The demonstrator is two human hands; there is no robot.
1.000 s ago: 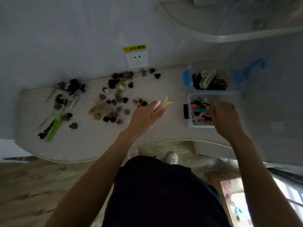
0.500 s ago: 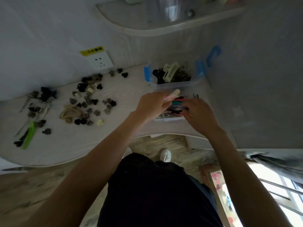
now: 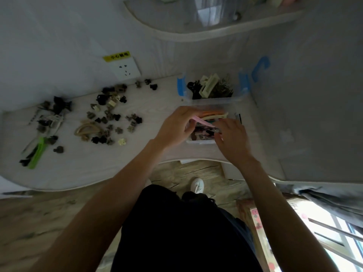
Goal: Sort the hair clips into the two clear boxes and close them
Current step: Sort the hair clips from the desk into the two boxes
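A pink clip [image 3: 200, 122] sits in my fingers [image 3: 193, 116]. Black and beige claw clips [image 3: 110, 118] dot the white tabletop [image 3: 82, 160]; one long clip [image 3: 37, 154] is lime green.

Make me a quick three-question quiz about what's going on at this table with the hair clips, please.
1. True or false: both clear boxes already have their lids shut.
2. Which box are both hands working over? A) the far box with the cream claw clip B) the near box with the colourful long clips
3. What colour is the long clip lying at the left end of the table?

Key
1. False: both boxes stand open.
2. B: the left hand holds a bundle of long clips over it, and the right hand reaches in beside it.
3. Green.
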